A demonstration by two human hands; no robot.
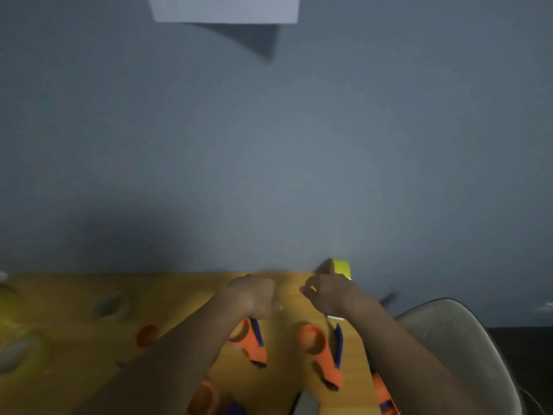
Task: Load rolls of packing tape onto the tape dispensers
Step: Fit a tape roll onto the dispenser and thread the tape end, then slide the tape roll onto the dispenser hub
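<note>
At the table's far edge, yellow tape roll (339,268), upright, blurred

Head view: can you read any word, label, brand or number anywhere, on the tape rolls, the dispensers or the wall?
None can be read; the frame is blurred.
Yellow tape roll by the right hand: no print shows.
Orange dispensers: no legible marking.
White box on the wall: blank.

No text or label can be read.
</note>
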